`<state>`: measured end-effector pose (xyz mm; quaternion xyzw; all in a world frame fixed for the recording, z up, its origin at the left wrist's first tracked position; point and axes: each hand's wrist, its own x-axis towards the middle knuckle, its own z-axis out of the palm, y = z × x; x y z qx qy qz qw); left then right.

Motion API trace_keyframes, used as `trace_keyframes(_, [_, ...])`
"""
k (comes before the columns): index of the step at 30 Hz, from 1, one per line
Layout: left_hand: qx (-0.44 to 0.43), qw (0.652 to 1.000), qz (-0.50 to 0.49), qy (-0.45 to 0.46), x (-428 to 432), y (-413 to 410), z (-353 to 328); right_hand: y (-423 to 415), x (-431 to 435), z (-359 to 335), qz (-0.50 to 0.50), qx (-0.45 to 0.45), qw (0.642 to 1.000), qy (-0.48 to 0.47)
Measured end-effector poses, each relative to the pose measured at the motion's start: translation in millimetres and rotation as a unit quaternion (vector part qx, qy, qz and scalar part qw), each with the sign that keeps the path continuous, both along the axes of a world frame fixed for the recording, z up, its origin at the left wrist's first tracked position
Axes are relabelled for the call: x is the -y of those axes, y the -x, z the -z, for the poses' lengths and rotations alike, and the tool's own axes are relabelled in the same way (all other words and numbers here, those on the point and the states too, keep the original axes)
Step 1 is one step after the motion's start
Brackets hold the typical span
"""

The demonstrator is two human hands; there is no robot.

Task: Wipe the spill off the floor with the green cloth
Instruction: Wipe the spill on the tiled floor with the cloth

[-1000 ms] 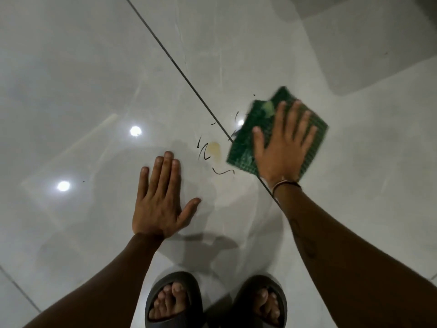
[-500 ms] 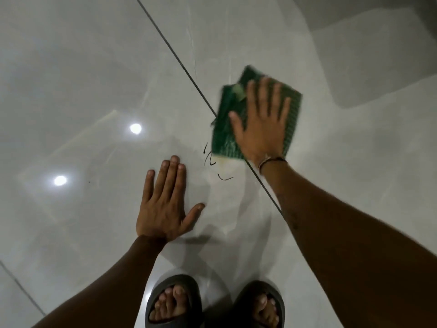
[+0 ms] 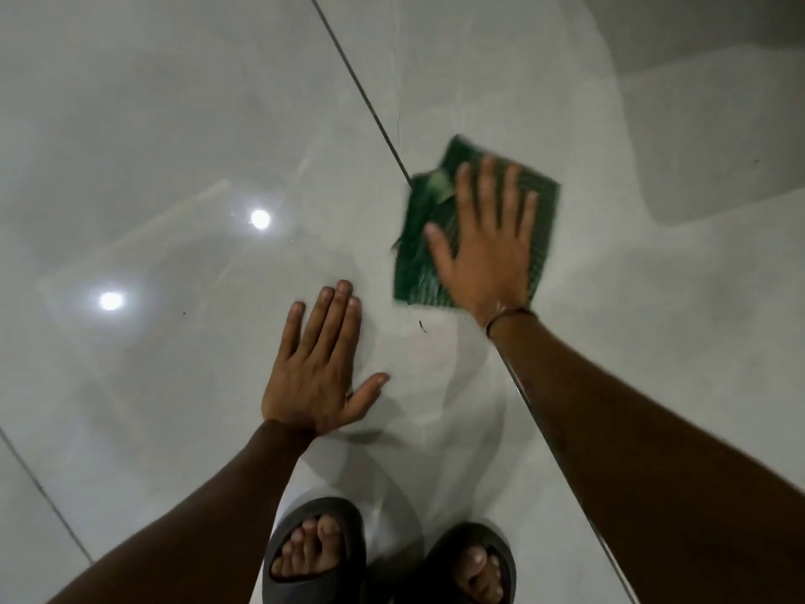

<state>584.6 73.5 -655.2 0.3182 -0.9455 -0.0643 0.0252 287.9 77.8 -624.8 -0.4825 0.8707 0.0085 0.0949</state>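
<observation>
The green cloth (image 3: 418,263) lies flat on the glossy grey tiled floor (image 3: 174,146), blurred by motion. My right hand (image 3: 488,250) presses down on it with fingers spread, covering its right half. One small dark streak of the spill (image 3: 421,326) shows just below the cloth's near edge; anything under the cloth is hidden. My left hand (image 3: 320,364) rests flat on the floor, to the left of and nearer than the cloth, fingers apart and holding nothing.
A dark grout line (image 3: 361,89) runs diagonally from the top centre under the cloth and my right arm. My two feet in dark slides (image 3: 313,551) stand at the bottom centre. Ceiling lights (image 3: 260,218) reflect off the floor at the left.
My right hand has slid the cloth left and nearer over the spill; the yellowish spot and most dark streaks no longer show. My left hand has stayed planted.
</observation>
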Motion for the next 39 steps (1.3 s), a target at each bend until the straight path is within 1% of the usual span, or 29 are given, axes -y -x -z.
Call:
trace_keyframes(2, [-0.002,1.000,0.000,-0.005,0,0,0,-30,-46,2,-0.123,0.009,0.992,-0.018])
trace_keyframes(3, [0.001,1.000,-0.003,-0.008,-1,0,0,-35,-75,0,-0.144,0.017,0.989,-0.033])
trace_keyframes(4, [0.006,1.000,-0.005,-0.010,0,-1,1,-31,-99,-3,-0.134,0.019,0.990,-0.045])
trace_keyframes(5, [0.012,1.000,-0.004,-0.013,0,-1,1,-18,-111,-5,-0.097,0.016,0.994,-0.049])
trace_keyframes(7, [0.018,1.000,-0.001,-0.017,0,0,0,17,-97,-8,0.041,0.000,0.998,-0.040])
trace_keyframes(9, [0.025,1.000,-0.002,-0.015,-1,1,-2,41,-41,-10,0.171,-0.008,0.985,0.000])
trace_keyframes(10, [0.031,0.999,-0.003,-0.018,-2,0,-3,42,-11,-9,0.188,-0.002,0.982,0.014])
trace_keyframes(11, [0.035,0.999,-0.002,-0.018,-1,0,-3,38,13,-8,0.171,0.002,0.985,0.021])
trace_keyframes(12, [0.036,0.999,0.000,-0.018,0,1,-4,26,29,-4,0.127,-0.002,0.992,0.021])
trace_keyframes(14, [0.037,0.999,-0.001,-0.021,0,2,-6,-8,29,1,-0.023,0.000,1.000,0.013])
trace_keyframes(16, [0.044,0.999,-0.003,-0.021,0,1,-7,-41,-15,3,-0.159,0.007,0.987,0.003])
trace_keyframes(17, [0.047,0.999,-0.001,-0.023,-1,2,-7,-46,-46,3,-0.188,0.011,0.982,-0.006])
trace_keyframes(18, [0.046,0.999,0.001,-0.024,-1,2,-7,-42,-74,2,-0.187,0.012,0.982,-0.012])
trace_keyframes(19, [0.042,0.999,0.000,-0.024,-1,2,-6,-29,-95,-1,-0.154,0.012,0.988,-0.017])
trace_keyframes(21, [0.040,0.999,-0.002,-0.024,-1,0,-2,6,-100,-4,-0.016,0.000,1.000,-0.025])
trace_keyframes(23, [0.041,0.999,0.001,-0.029,-1,0,0,36,-60,-8,0.162,-0.014,0.987,0.009])
trace_keyframes(24, [0.047,0.998,0.001,-0.032,-1,1,-1,44,-32,-8,0.217,-0.014,0.976,0.027])
trace_keyframes(25, [0.053,0.998,0.002,-0.038,-1,1,-2,44,-4,-10,0.227,-0.009,0.973,0.033])
trace_keyframes(26, [0.056,0.998,0.002,-0.042,-1,1,-2,36,18,-10,0.201,-0.005,0.979,0.033])
trace_keyframes(27, [0.058,0.998,0.001,-0.040,-1,1,-2,20,31,-8,0.140,-0.001,0.990,0.031])
trace_keyframes(28, [0.059,0.998,0.002,-0.036,0,2,-2,-1,33,-5,0.051,-0.001,0.998,0.025])
trace_keyframes(29, [0.061,0.997,0.003,-0.036,1,1,-2,-25,23,-2,-0.049,-0.001,0.999,0.019])
trace_keyframes(30, [0.060,0.997,0.004,-0.038,1,1,-2,-45,2,-1,-0.144,0.005,0.990,0.011])
trace_keyframes(31, [0.055,0.998,0.006,-0.041,0,1,-2,-58,-28,-1,-0.209,0.012,0.978,-0.002])
trace_keyframes(32, [0.050,0.998,0.004,-0.043,0,1,-1,-61,-58,0,-0.238,0.013,0.971,-0.013])
trace_keyframes(33, [0.046,0.998,0.000,-0.044,0,1,0,-53,-85,-1,-0.238,0.014,0.971,-0.017])
trace_keyframes(35, [0.042,0.998,-0.006,-0.041,0,0,1,-18,-106,-2,-0.183,0.003,0.983,-0.014])
trace_keyframes(37, [0.039,0.998,-0.007,-0.042,0,1,1,9,-84,-3,-0.088,-0.012,0.996,-0.015])
trace_keyframes(39, [0.040,0.998,-0.022,-0.042,-1,1,-2,6,-37,-7,-0.013,-0.022,1.000,0.006])
